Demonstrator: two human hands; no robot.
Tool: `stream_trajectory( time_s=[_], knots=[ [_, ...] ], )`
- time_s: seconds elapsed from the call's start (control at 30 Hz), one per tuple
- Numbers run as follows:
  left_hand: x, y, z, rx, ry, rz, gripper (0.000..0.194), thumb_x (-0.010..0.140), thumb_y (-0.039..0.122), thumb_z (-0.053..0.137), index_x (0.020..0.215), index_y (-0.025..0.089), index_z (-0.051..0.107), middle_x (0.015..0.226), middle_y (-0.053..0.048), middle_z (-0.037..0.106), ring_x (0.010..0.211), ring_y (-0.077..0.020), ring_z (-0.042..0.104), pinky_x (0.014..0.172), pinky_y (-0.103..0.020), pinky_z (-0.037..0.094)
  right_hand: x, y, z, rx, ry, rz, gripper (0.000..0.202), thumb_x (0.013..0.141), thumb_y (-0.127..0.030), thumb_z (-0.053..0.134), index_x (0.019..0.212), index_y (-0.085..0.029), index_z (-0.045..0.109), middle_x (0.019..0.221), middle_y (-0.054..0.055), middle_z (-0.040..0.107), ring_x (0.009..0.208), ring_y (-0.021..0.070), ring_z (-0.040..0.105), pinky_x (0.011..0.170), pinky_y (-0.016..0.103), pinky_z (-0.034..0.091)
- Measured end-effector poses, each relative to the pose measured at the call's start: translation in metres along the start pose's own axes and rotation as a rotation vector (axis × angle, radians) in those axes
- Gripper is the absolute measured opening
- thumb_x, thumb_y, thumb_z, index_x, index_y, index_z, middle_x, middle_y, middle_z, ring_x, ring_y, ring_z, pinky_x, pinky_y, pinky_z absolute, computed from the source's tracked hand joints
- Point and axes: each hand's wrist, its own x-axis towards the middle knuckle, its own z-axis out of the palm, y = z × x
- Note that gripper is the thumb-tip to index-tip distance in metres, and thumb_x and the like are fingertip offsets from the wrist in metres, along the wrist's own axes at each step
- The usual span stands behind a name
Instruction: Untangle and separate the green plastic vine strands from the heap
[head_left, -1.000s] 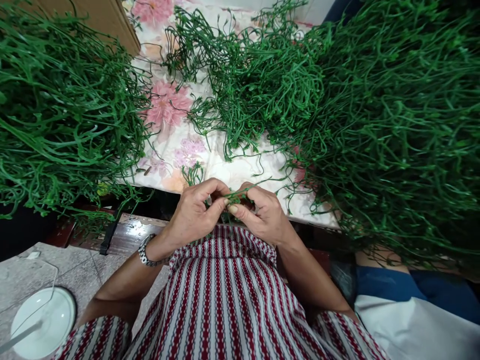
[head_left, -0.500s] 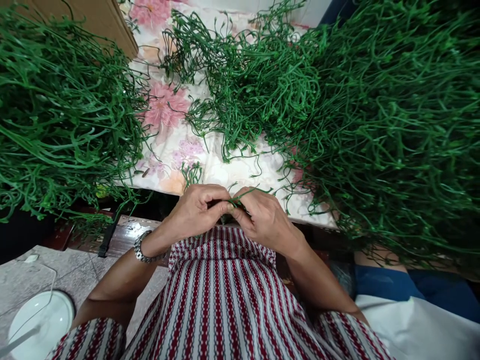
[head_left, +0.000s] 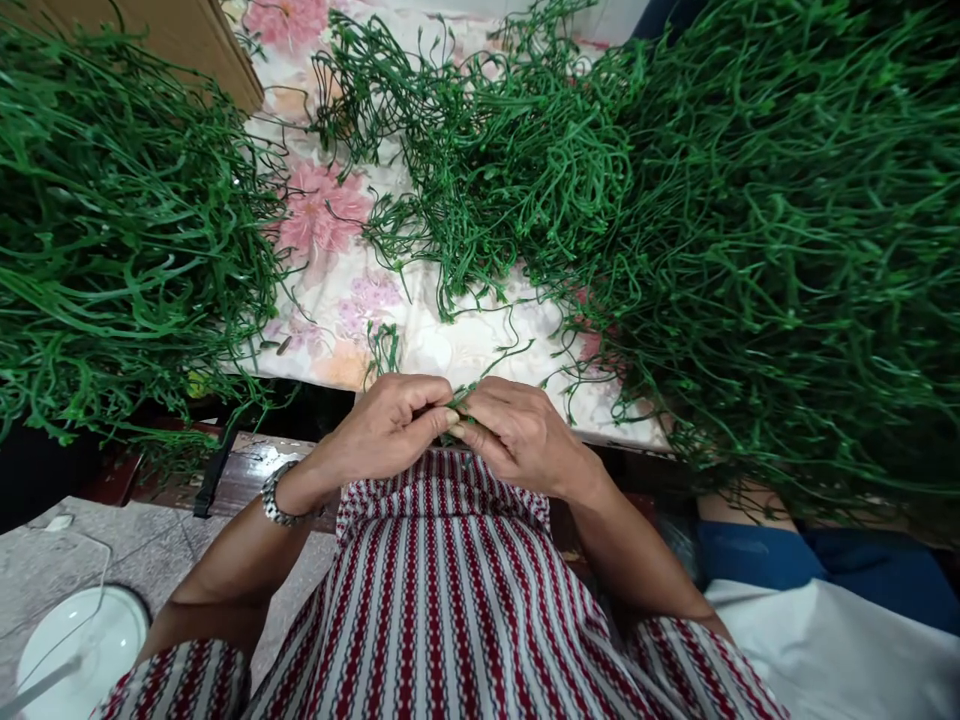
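Close together at the table's front edge, my left hand [head_left: 397,425] and my right hand [head_left: 525,435] pinch a thin green stem [head_left: 459,396] between thumbs and forefingers. The fingertips nearly touch, and the fingers hide part of the stem. Just beyond my left hand, a small bunch of stems [head_left: 384,350] lies on the floral tablecloth [head_left: 442,350]. Farther back in the middle is a tangled heap of green stems [head_left: 525,170]. A much larger pile [head_left: 795,250] covers the right side, and another pile [head_left: 127,230] covers the left.
A cardboard box [head_left: 187,40] stands at the back left. Below the table at the left are a dark strap [head_left: 217,475] and a round white base [head_left: 82,640] on the floor. White cloth [head_left: 832,640] and blue fabric [head_left: 757,560] show at the lower right.
The view has shifted slightly. Both hands remain together, with the fingertips and the stem between them slightly repositioned. A loose stem beyond my right hand lies differently on the cloth.
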Motion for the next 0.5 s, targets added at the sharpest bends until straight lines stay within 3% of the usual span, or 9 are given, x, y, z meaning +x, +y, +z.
stream_trajectory(
  time_s=[0.27, 0.4, 0.5],
  knots=[
    [-0.002, -0.002, 0.001, -0.317, -0.204, -0.062, 0.03, 0.079, 0.024, 0.047, 0.056, 0.018, 0.03, 0.055, 0.006, 0.025, 0.052, -0.007, 0.023, 0.047, -0.021, 0.02, 0.003, 0.013, 0.002, 0.406, -0.121, -0.114, 0.037, 0.093, -0.034, 0.04, 0.058, -0.019, 0.04, 0.055, -0.002, 0.041, 0.055, 0.0103, 0.041, 0.055, 0.023, 0.035],
    [-0.003, 0.0, 0.001, -0.313, -0.19, -0.155, 0.026, 0.074, 0.019, 0.046, 0.054, 0.018, 0.029, 0.054, 0.006, 0.025, 0.052, -0.0068, 0.022, 0.047, -0.021, 0.019, 0.004, 0.012, 0.007, 0.428, -0.079, -0.12, 0.04, 0.092, -0.036, 0.04, 0.056, -0.019, 0.039, 0.052, -0.002, 0.039, 0.054, 0.0106, 0.04, 0.055, 0.024, 0.036],
    [-0.003, 0.001, 0.0, -0.351, -0.16, -0.14, 0.027, 0.074, 0.017, 0.045, 0.054, 0.018, 0.028, 0.054, 0.006, 0.025, 0.05, -0.0065, 0.021, 0.046, -0.021, 0.019, 0.005, 0.011, 0.008, 0.468, -0.042, -0.106, 0.038, 0.092, -0.035, 0.04, 0.057, -0.019, 0.041, 0.052, -0.003, 0.039, 0.053, 0.0104, 0.04, 0.054, 0.024, 0.036]
  ],
)
